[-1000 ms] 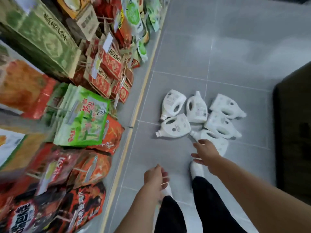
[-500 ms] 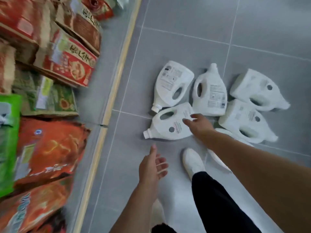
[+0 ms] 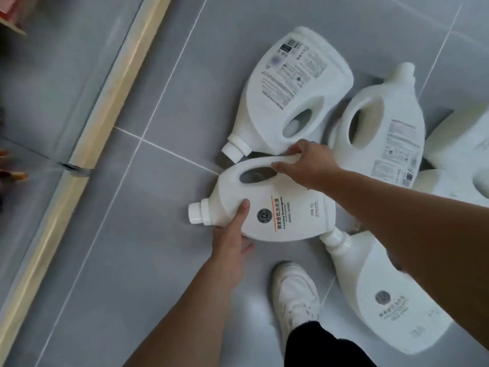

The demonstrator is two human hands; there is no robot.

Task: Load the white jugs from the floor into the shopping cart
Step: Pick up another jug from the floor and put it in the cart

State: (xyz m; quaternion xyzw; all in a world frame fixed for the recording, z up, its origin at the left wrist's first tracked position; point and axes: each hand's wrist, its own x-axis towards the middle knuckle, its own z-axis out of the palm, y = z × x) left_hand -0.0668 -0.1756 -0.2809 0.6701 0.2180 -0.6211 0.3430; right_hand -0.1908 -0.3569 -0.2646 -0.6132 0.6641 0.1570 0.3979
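We see a white jug (image 3: 275, 205) lying on its side on the grey tiled floor (image 3: 148, 75), its white cap pointing left and its front label facing up, with a round dark emblem and an orange stripe beside printed text. Its handle opening sits along the upper edge. Around it lie more white jugs: one with a back label (image 3: 293, 86) just above, another back-label jug (image 3: 383, 128) to the right, and a front-label jug (image 3: 383, 295) below right, whose cap nearly touches the held jug.

Our right hand (image 3: 309, 165) has its fingers curled closed around the jug's handle. Our left hand (image 3: 230, 245) is spread open, the thumb pressed on the jug's shoulder near the cap and the other fingers tucked under its lower edge.

A white shoe (image 3: 296, 290) stands just below the jug. Further jugs at the right edge are cut off, and our right forearm hides part of the lower one. The label print is too blurred to read fully.
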